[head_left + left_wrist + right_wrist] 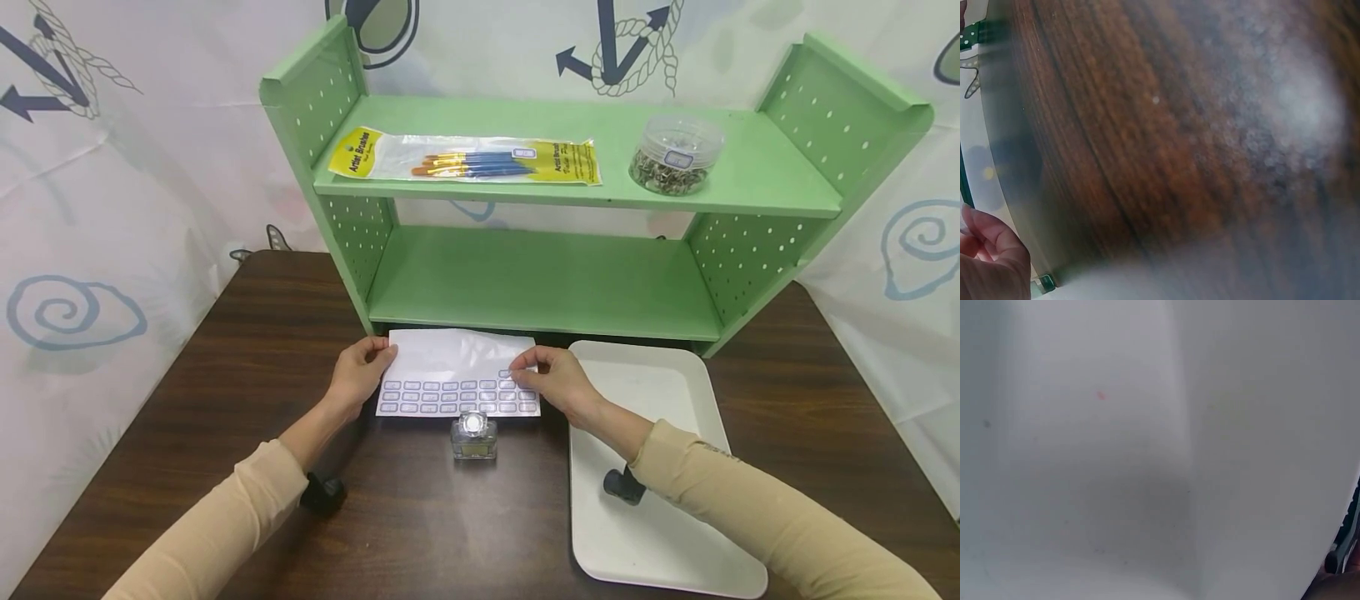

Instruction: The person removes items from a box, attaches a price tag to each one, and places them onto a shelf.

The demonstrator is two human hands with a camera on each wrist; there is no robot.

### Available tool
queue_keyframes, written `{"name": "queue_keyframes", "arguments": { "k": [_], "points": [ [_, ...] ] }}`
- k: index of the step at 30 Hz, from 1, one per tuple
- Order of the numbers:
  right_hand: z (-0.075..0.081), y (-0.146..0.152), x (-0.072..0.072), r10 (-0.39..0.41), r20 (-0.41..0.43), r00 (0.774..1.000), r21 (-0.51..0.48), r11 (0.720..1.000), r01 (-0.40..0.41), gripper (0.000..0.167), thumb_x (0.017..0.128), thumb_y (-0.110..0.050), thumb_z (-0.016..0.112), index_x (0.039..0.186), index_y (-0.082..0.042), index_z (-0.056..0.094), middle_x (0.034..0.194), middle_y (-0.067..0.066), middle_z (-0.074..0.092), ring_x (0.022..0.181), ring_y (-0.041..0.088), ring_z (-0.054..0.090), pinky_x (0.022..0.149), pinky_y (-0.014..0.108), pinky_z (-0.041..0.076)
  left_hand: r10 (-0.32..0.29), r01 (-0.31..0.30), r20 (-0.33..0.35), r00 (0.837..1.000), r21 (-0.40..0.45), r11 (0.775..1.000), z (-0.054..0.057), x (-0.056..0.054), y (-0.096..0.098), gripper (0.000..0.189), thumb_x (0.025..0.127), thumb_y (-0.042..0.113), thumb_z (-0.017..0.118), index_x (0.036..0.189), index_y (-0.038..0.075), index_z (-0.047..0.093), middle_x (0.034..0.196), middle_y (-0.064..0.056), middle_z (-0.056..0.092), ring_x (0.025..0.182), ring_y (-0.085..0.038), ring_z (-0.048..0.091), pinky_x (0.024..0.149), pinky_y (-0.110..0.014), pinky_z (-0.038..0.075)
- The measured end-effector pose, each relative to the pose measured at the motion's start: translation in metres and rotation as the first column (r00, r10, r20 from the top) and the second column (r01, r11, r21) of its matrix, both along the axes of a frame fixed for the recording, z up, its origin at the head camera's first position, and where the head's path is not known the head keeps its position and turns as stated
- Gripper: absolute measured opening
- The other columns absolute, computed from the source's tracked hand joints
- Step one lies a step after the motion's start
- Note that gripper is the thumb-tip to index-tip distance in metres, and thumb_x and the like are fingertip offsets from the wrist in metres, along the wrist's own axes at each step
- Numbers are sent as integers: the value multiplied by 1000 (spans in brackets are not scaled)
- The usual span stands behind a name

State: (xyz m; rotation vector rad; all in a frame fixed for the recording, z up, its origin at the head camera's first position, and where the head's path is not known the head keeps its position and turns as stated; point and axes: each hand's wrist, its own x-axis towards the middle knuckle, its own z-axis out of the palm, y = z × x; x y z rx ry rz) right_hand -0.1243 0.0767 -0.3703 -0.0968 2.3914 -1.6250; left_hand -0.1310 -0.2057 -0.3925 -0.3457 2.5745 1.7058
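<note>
A white sheet of small blue-bordered labels (442, 358) lies between the hands, below the front of the green shelf. The left hand (358, 375) pinches its upper left edge between thumb and fingers; this hand (997, 259) also shows at the lower left of the left wrist view. At the sheet's right side, the right hand (558, 383) has thumb and index finger brought together at a label (505, 374) in the top remaining row. A small square glass bottle with a shiny cap (474, 437) stands just in front of the sheet's lower edge.
A white tray (667, 550) lies under the right forearm and fills most of the right wrist view. On the green shelf (540, 275), the upper board carries a packet of artist brushes (472, 158) and a labelled clear jar of small metal pieces (675, 158).
</note>
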Motion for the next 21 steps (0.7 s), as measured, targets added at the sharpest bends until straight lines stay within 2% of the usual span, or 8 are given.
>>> {"name": "queue_keyframes", "arguments": {
  "k": [10, 21],
  "points": [
    [4, -3, 1, -32, 30, 999, 1, 999, 32, 8, 87, -3, 63, 93, 0, 66, 91, 8, 58, 86, 18, 48, 72, 25, 38, -3, 3, -39, 999, -4, 1000, 1, 1, 0, 24, 95, 13, 54, 108, -6, 57, 84, -7, 53, 59, -3, 50, 52, -16, 44],
    [3, -7, 2, -93, 96, 991, -172, 979, 108, 12, 92, -3, 55, 101, 4, 58, 82, 2, 51, 73, 9, 49, 61, 17, 41, -12, 10, -73, 997, -21, 1000, -4, 2, 3, 22, 95, 12, 54, 105, -7, 59, 84, -12, 57, 60, -5, 52, 54, -16, 45]
  ]
}}
